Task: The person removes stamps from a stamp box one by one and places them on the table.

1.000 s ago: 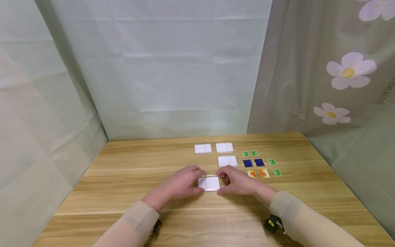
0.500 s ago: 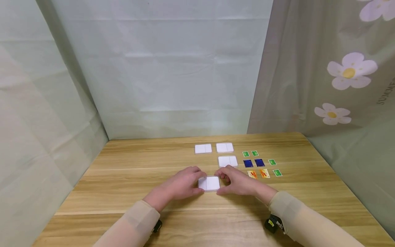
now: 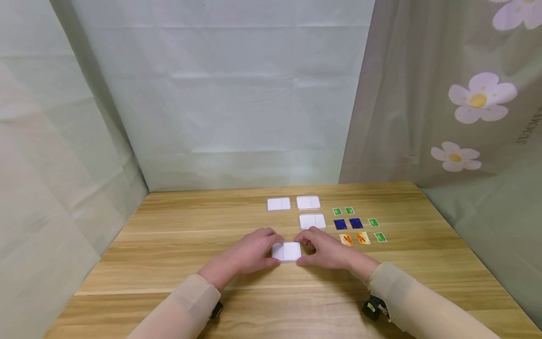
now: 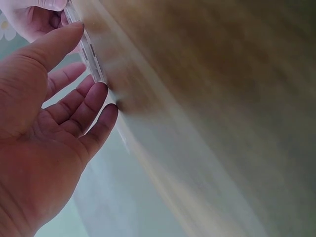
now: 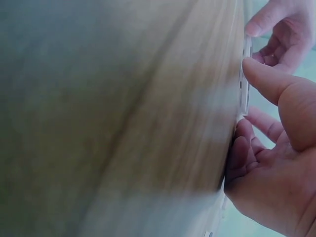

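Observation:
A flat clear plastic case (image 3: 286, 252) with a white, line-divided insert lies on the table in front of me. My left hand (image 3: 250, 253) holds its left end, thumb at the near edge and index finger at the far edge. At the right end, my right hand (image 3: 327, 249) grips it in the same way, its other fingers curled. The left wrist view shows the thin edge of the case (image 4: 94, 55) beside the left thumb. In the right wrist view, the case's edge (image 5: 245, 94) shows past the right thumb. My fingers partly cover the far corners.
Three similar white-filled cases lie beyond my hands: back left (image 3: 278, 204), back right (image 3: 308, 202) and nearer (image 3: 312, 221). To the right are several small square pieces: green (image 3: 372, 222), two dark blue (image 3: 340, 224) and two orange (image 3: 362, 238). Curtains stand around the wooden table (image 3: 169, 254).
A second ago a tan strip showed along the case's far edge; now the white insert reaches nearly to the rim. My right hand has shifted very slightly left; both hands otherwise stay put.

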{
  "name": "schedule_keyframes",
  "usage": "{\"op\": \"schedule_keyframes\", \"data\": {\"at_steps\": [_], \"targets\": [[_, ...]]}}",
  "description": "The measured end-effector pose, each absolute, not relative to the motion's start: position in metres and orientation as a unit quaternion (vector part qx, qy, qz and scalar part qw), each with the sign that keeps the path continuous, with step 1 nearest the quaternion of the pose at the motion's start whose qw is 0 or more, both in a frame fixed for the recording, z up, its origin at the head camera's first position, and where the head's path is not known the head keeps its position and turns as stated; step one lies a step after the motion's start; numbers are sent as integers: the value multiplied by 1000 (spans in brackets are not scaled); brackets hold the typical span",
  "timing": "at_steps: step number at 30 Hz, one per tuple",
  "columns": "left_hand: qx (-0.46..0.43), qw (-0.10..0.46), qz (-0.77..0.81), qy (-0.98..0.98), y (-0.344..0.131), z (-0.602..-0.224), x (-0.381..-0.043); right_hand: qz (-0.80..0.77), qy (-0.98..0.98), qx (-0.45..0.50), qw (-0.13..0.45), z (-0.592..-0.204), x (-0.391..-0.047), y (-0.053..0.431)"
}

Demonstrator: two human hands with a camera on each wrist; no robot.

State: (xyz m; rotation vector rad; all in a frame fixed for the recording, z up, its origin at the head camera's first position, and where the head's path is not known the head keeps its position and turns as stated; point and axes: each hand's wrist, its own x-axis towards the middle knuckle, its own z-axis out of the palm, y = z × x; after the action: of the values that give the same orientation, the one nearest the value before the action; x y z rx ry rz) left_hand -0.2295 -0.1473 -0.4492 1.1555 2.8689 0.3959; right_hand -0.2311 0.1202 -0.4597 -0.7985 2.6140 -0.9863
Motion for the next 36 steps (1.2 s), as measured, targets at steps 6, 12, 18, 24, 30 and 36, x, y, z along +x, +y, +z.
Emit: {"op": "schedule_keyframes", "data": {"at_steps": [6, 12, 18, 24, 30, 36], "targets": [[381, 10, 123, 916, -148, -449, -229, -326, 899, -271, 109, -457, -228, 118], [387, 14, 128, 913, -153, -448, -226, -314, 908, -257, 106, -456, -223, 118], [395, -11, 97, 913, -159, -442, -212, -250, 925, -283, 50, -451, -209, 120], [403, -29, 58, 913, -163, -438, -195, -185, 935, -301, -8, -448, -192, 119], [406, -34, 31, 913, -162, -433, -180, -135, 931, -336, -42, -449, -177, 119], [412, -43, 6, 910, -162, -434, -170, -116, 928, -351, -41, -450, -167, 119]]}}
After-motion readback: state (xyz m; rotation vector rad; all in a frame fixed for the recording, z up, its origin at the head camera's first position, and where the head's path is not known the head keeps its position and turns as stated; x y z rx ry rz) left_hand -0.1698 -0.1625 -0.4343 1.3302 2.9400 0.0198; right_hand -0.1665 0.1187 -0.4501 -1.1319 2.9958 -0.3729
